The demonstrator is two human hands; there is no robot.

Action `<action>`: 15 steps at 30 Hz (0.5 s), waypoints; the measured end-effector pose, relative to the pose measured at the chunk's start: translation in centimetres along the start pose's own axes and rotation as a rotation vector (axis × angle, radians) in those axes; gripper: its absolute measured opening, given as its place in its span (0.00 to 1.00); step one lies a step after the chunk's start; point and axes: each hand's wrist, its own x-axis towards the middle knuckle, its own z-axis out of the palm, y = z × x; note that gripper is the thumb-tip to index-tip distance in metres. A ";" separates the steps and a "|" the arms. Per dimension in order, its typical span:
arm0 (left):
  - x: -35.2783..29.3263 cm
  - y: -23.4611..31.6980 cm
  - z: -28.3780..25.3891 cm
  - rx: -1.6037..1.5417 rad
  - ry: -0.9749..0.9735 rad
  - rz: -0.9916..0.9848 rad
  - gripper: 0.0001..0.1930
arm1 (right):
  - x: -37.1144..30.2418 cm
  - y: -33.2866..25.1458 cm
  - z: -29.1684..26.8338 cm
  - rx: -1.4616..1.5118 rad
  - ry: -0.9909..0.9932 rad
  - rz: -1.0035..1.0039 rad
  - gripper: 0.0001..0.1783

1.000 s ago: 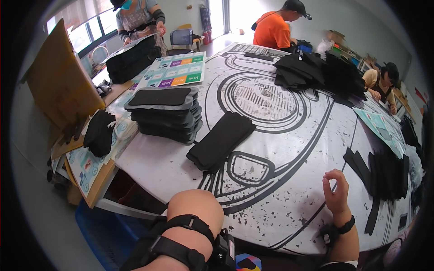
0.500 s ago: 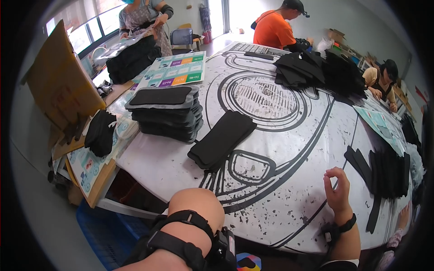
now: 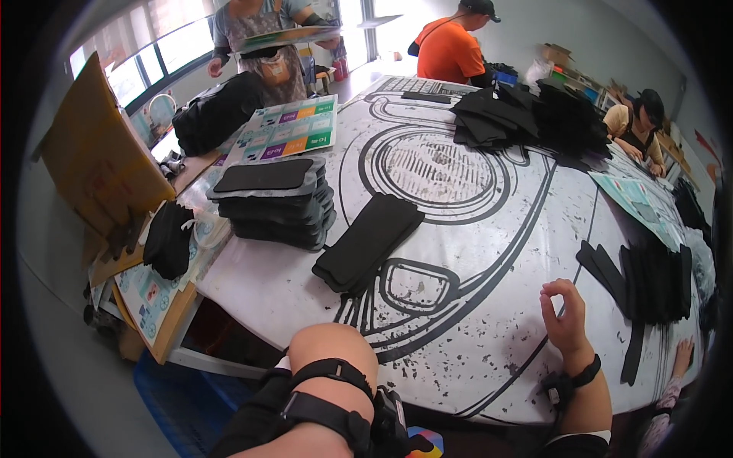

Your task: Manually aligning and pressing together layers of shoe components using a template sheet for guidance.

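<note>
My right hand [image 3: 566,317] is held over the near right part of the table, above its printed white surface. Its thumb and index finger curl together into a ring, and nothing shows between them. My left hand [image 3: 334,347] is at the near edge, bent so that only a rounded, strapped part shows; its fingers are hidden. Beyond it lies a small stack of black fabric strips [image 3: 369,240]. To the left of that stands a taller stack of grey-edged black pads [image 3: 267,202]. Closest to my right hand is a bundle of black strips [image 3: 655,282].
A large black pile [image 3: 527,118] covers the far right. Printed sheets [image 3: 294,126] lie at the far left, near an upright cardboard piece [image 3: 103,145]. A blue crate [image 3: 179,404] sits below the table. Several people work around it; another person's hand [image 3: 683,355] rests at the right edge.
The person at the far left now holds a flat sheet raised level. My view has shifted slightly; my hands keep nearly the same pose. The other hand at the right edge has moved slightly.
</note>
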 end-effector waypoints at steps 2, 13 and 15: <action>0.0 -0.2 -1.0 0.050 0.038 -0.024 0.09 | -0.3 0.7 -0.4 -0.010 -0.021 0.056 0.12; 4.6 -1.1 -12.9 0.413 0.306 -0.456 0.07 | 7.7 3.8 0.0 1.159 0.037 1.092 0.46; 4.9 -1.2 -14.8 0.350 0.355 -0.530 0.06 | 9.3 4.8 0.4 1.142 0.221 1.219 0.47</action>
